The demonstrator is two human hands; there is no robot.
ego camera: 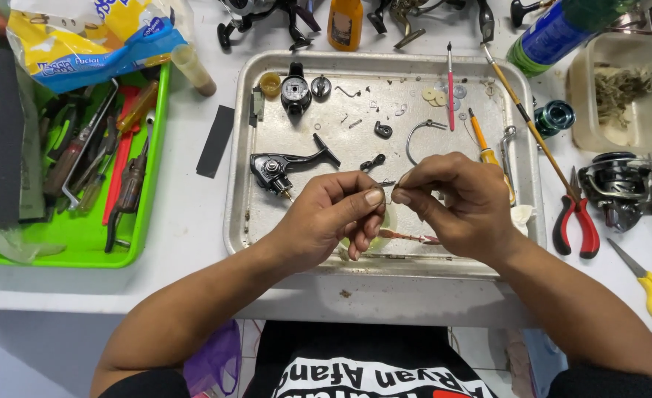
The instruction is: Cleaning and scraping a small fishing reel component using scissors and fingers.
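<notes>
Left hand and right hand pinching one small metal part together, above metal tray, black reel body left of hands

A small repair workshop: beyond the fingers a metal tray of fishing-reel parts, left a green bin of screwdrivers, right red pliers on the white counter.

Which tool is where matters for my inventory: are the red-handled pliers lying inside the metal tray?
No, the red-handled pliers lie on the white table, right of the metal tray.
</notes>
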